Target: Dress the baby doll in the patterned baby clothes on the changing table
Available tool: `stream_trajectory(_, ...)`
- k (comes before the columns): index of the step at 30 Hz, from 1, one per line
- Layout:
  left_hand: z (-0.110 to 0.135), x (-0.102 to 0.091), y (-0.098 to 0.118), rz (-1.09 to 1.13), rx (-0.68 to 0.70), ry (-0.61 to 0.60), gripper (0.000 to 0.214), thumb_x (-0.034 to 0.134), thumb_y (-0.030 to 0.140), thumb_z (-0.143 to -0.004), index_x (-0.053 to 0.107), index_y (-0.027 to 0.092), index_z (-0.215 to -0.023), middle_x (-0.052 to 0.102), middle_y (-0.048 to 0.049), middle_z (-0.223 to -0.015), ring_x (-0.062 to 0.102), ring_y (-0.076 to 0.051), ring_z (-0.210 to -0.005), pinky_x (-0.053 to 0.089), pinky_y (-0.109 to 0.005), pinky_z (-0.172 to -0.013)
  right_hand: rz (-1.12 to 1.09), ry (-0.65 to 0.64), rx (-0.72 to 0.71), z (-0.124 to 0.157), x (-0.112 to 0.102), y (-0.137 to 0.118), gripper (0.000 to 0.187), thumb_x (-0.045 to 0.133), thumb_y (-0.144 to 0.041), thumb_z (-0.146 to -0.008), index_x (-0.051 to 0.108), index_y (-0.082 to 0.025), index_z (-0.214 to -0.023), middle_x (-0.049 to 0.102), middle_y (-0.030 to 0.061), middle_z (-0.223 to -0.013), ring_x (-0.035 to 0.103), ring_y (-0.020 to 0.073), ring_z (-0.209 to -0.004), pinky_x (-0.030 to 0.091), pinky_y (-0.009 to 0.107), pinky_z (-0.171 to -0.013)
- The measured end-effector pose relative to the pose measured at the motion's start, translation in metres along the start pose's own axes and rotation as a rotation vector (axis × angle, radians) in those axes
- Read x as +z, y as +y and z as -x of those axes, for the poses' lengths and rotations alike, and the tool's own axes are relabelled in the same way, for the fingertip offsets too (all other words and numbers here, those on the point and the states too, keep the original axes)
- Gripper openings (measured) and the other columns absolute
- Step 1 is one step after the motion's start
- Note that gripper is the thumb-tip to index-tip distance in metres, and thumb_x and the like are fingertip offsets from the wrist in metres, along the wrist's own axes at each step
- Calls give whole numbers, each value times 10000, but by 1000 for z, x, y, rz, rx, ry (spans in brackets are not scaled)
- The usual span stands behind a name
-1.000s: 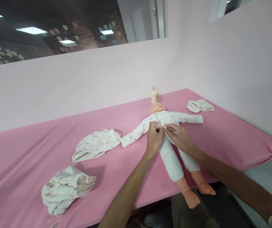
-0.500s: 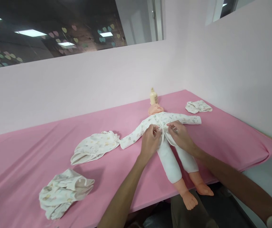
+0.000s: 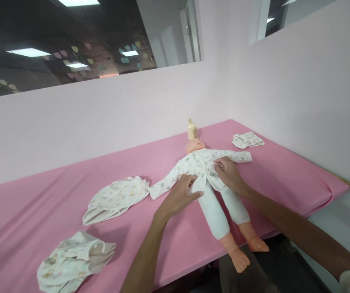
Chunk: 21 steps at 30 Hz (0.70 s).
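A baby doll (image 3: 219,219) lies on its back, its feet past the table's front edge. It wears a white printed baby shirt (image 3: 184,166) with both sleeves spread and the front closed down the middle. My left hand (image 3: 179,194) rests at the shirt's lower left side, thumb stretched away from the bent fingers. On the other side of the front, my right hand (image 3: 229,174) has thumb and forefinger pinched on the shirt cloth. The doll's legs are white down to the bare lower legs.
A pink-covered table (image 3: 144,240) stands against white walls. Left of the doll lie a printed garment (image 3: 116,199) and a crumpled garment (image 3: 75,260). Behind its head stands a cream pump bottle (image 3: 192,129). A folded printed cloth (image 3: 248,140) lies at the back right.
My left hand has left the middle of the shirt front and moved left and down, its thumb spreading. My right hand stays near the front. The view has shifted slightly.
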<state>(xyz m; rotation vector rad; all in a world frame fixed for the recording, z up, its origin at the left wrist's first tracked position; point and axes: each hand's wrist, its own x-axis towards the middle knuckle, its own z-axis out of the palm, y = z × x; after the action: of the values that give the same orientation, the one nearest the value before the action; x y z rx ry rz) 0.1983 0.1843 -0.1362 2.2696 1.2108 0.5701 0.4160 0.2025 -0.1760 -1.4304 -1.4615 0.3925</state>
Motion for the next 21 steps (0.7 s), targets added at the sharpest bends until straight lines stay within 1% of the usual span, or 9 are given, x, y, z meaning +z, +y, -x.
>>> stream_trajectory(2, -2, 3, 2, -52, -1, 36, 139, 521, 351, -822, 535, 213, -842, 556, -16, -850, 506, -160, -715, 420, -267, -594, 26, 11, -25, -1, 3, 4, 170, 489, -262, -811, 607, -192, -911, 614, 66, -1008, 567, 214, -989, 443, 386, -900)
stream_trajectory(5, -9, 13, 2, -118, 22, 151, 108, 436, 219, -815, 484, 208, -719, 547, 0, -724, 497, -158, -664, 388, -273, -591, 35, 17, -45, -1, 5, 6, 170, 486, -271, -812, 608, -193, -901, 614, 68, -1006, 562, 218, -1000, 439, 388, -911)
stream_trajectory(8, -15, 23, -1, -109, 17, 290, 141, 413, 214, -851, 547, 206, -808, 631, -23, -835, 562, -178, -752, 424, -302, -673, 27, 32, -42, -3, 3, 6, 199, 475, -295, -821, 610, -187, -918, 609, 71, -1008, 566, 212, -964, 448, 375, -884)
stream_trajectory(11, -17, 32, -7, -52, -8, 348, 193, 418, 317, -912, 572, 205, -937, 651, -53, -982, 595, -200, -872, 454, -329, -745, 37, 102, 11, -16, -7, 15, 279, 475, -327, -826, 595, -163, -1018, 608, 91, -1060, 570, 214, -953, 449, 370, -867)
stream_trajectory(13, -16, 36, -10, -10, 6, 353, 262, 407, 401, -935, 565, 195, -972, 636, -68, -1020, 591, -205, -924, 462, -336, -774, 73, 146, 88, -35, -18, 29, 365, 484, -340, -826, 562, -131, -1114, 599, 121, -1121, 572, 227, -981, 447, 368, -861)
stream_trajectory(15, -16, 41, -12, 23, 31, 363, 308, 377, 439, -951, 557, 189, -945, 621, -66, -1002, 579, -194, -923, 461, -333, -790, 198, 160, 141, -59, -31, 50, 402, 490, -311, -822, 542, -100, -1161, 588, 157, -1156, 562, 250, -1022, 432, 371, -866)
stream_trajectory(17, -16, 46, -13, 58, 45, 386, 336, 326, 434, -972, 544, 191, -892, 604, -50, -949, 565, -175, -887, 455, -325, -793, 440, 131, 135, -85, -45, 75, 382, 507, -266, -805, 563, -80, -1134, 568, 204, -1181, 521, 298, -1088, 391, 403, -899)
stream_trajectory(19, -17, 53, -14, 90, 53, 423, 353, 283, 412, -988, 529, 192, -863, 585, -42, -916, 549, -165, -875, 447, -324, -806, 630, 86, 144, -108, -57, 99, 400, 575, -232, -752, 570, -75, -1120, 530, 240, -1235, 473, 340, -1138, 346, 434, -923)
stream_trajectory(21, -18, 60, -15, 96, 55, 466, 349, 277, 401, -991, 524, 190, -864, 575, -48, -926, 537, -168, -891, 444, -333, -818, 661, 80, 188, -123, -66, 118, 386, 650, -221, -683, 592, -97, -1044, 540, 240, -1217, 460, 352, -1130, 334, 440, -906)
